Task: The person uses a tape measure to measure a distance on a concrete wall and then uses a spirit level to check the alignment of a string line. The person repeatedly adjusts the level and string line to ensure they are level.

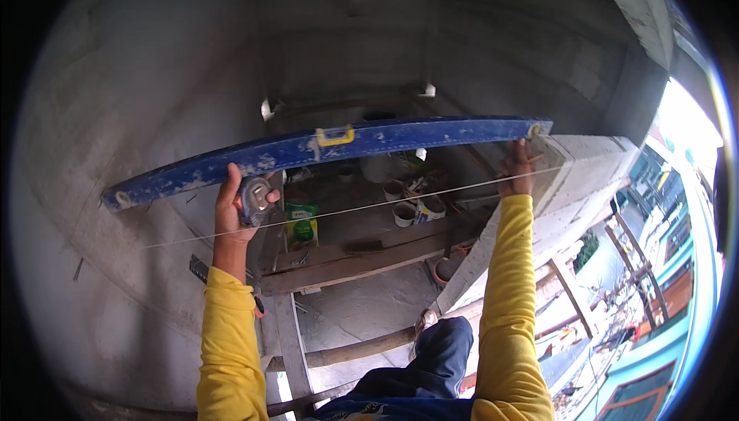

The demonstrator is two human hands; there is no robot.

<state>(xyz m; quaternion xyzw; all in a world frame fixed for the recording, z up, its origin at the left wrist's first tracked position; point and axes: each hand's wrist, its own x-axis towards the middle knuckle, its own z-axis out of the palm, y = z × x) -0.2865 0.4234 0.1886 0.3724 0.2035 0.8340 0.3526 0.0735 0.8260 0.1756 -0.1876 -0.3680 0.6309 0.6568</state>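
A long blue spirit level [431, 133], smeared with dried mortar and fitted with a yellow-framed vial, spans from the left wall to the top of a pale block wall [566, 161]. My left hand [235, 209] is closed around a tape measure [255, 199], its thumb against the level's lower edge. At the level's right end, my right hand [517, 173] reaches up with a fingertip on its underside. A thin brown stick like a pencil [536, 158] pokes out from those fingers. Below the level, a taut string line [362, 207] crosses in front of both hands.
Wooden planks [369, 265] form a scaffold below me. Several buckets [403, 213] and a green-and-yellow bag [302, 222] are on the lower level. Rough grey walls [138, 128] rise left and ahead. At right lies a drop to the outside, with timber props [571, 296].
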